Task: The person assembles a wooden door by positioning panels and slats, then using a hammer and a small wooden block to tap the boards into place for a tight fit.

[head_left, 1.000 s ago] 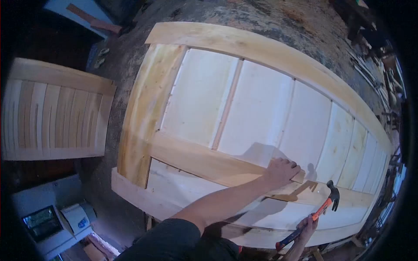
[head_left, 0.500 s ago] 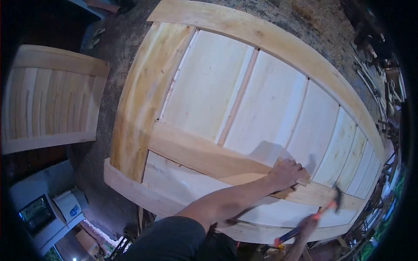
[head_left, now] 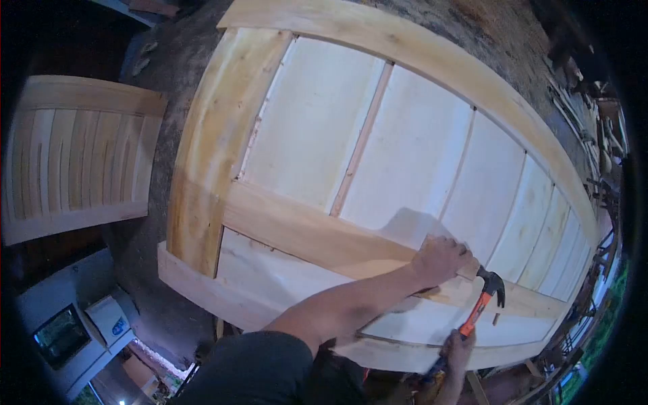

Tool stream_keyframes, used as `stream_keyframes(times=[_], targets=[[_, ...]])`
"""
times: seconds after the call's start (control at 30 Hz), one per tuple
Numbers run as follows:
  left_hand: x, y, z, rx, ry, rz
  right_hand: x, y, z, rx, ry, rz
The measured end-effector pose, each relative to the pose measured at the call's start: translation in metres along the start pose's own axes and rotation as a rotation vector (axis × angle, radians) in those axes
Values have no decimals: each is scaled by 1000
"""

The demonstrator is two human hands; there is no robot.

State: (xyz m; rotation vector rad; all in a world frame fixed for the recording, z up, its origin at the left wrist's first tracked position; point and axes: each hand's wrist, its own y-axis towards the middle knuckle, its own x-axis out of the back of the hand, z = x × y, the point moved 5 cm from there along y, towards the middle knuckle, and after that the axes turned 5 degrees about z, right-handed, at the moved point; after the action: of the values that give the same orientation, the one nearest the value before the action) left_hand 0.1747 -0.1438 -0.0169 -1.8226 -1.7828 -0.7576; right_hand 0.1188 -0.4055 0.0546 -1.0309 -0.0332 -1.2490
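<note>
My left hand [head_left: 440, 261] is closed round a small wooden block [head_left: 468, 271] on the middle rail [head_left: 310, 233] of a large paneled wooden door [head_left: 418, 155]. Below and to the right, my right hand [head_left: 459, 351] grips the orange and dark handle of a claw hammer [head_left: 476, 312]. The hammer's black head is up beside the block's right end, close to my left fingers. A short brown peg-like piece [head_left: 496, 318] shows just right of the hammer handle.
A smaller slatted wooden panel [head_left: 84, 152] stands at the left. Wood strips [head_left: 574, 121] and sawdust [head_left: 496, 34] lie on the ground beyond the door. A white machine or box [head_left: 108, 318] is at the lower left.
The hammer has swung left and its head is now at the block's end. My right hand has moved slightly left. My left hand stays on the block, and the view has shifted a little.
</note>
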Motion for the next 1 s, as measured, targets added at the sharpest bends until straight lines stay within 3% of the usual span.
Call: stream_keyframes(times=[0.03, 0.07, 0.17, 0.27, 0.37, 0.4, 0.43, 0.47, 0.5, 0.53, 0.6, 0.67, 0.73, 0.83, 0.93, 1.0], targets=[[7, 0, 4, -4, 21, -8, 12, 15, 3, -78, 87, 130], [13, -1, 2, -12, 31, -11, 29, 23, -12, -92, 127, 87], [9, -2, 3, 23, 25, 30, 111, 52, -48, 118, 220, -108], [-5, 2, 6, -26, 12, 5, 165, 45, -48, 88, 447, -367], [8, 4, 3, -17, -3, 123, 197, 44, -102, 181, 307, -407], [13, 3, 6, 31, -32, 124, 211, 48, -151, 190, 245, -309], [18, 1, 6, 67, -65, 129, 183, 26, -160, 72, 272, -467], [19, 1, 1, 84, -106, 141, 172, 18, -187, 5, 229, -481], [13, 1, 2, 100, -108, 137, 122, -8, -150, 10, 384, -333], [5, 1, 4, 108, -108, 139, 89, -29, -141, -138, 330, -336], [10, 2, 1, 57, -88, 143, 52, -39, -176, -212, 472, -152], [26, -1, -16, 89, 58, 121, 19, -34, -193, -144, 672, 71], [21, 0, -18, 114, 118, 102, 4, -19, -215, 40, 441, -80], [27, 1, -29, 161, 116, 97, 3, -18, -211, -37, 566, -75], [12, 2, -26, 59, 177, -70, 3, -17, -206, -31, 552, -98], [-4, -12, -53, -111, 220, -253, 4, -13, -200, 30, 582, -61]])
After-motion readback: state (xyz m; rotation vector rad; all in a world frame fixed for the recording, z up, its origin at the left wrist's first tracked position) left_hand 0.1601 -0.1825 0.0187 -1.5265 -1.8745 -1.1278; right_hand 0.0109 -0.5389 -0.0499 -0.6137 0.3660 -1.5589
